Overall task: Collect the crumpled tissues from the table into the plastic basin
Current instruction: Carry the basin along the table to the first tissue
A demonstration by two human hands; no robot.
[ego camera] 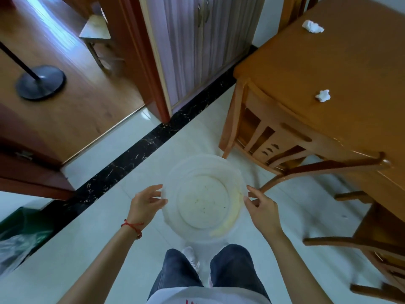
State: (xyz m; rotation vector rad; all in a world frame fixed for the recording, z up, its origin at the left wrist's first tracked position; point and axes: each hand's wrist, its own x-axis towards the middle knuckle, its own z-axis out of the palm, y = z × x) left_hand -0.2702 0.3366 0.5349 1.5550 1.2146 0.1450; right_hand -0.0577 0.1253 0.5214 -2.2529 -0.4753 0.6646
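I hold a translucent white plastic basin (pixel 203 172) in front of me above the tiled floor. My left hand (pixel 145 204) pinches its left rim and my right hand (pixel 262 210) pinches its right rim. Inside the basin I see only small specks and a yellowish smear. The wooden table (pixel 341 62) stands to my right. Two crumpled white tissues lie on it: a larger tissue (pixel 313 26) near the far end and a smaller tissue (pixel 322 95) closer to me. Both hands are well short of the table.
Wooden chairs (pixel 271 143) are tucked under the table's near side, and another chair (pixel 372 249) is at the right. A green bin with a plastic bag (pixel 19 233) sits at lower left. A black round stand base (pixel 40 82) rests on the wooden floor beyond a doorway.
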